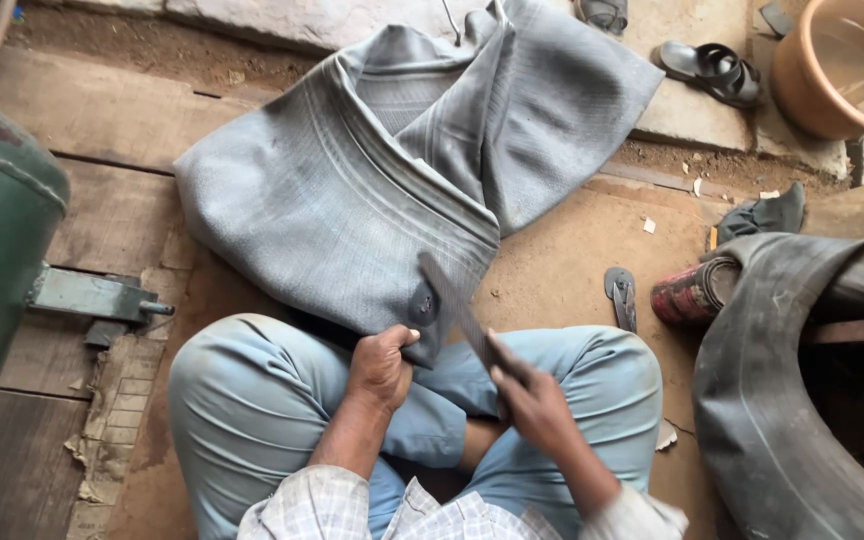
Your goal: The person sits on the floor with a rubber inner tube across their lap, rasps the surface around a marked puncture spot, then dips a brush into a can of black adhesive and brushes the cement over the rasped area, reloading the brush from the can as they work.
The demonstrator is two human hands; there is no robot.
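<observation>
Outdoors on dusty wooden planks [112, 215], left fingers [384, 352] grip grey rubber tube [372, 180]; right fingers [512, 385] clasp rasp [452, 300].

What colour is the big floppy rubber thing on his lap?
The rubber tube is dusty grey, seen in the head view.

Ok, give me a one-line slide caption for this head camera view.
Seated cross-legged, a person pins a grey rubber inner tube with the left hand while the right hand works a flat rasp over it.

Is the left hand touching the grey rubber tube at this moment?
Touching. The head view shows the left hand closed on the lower edge of the grey rubber tube, the thumb pressing on the rubber beside a dark round patch, with no gap visible.
</observation>
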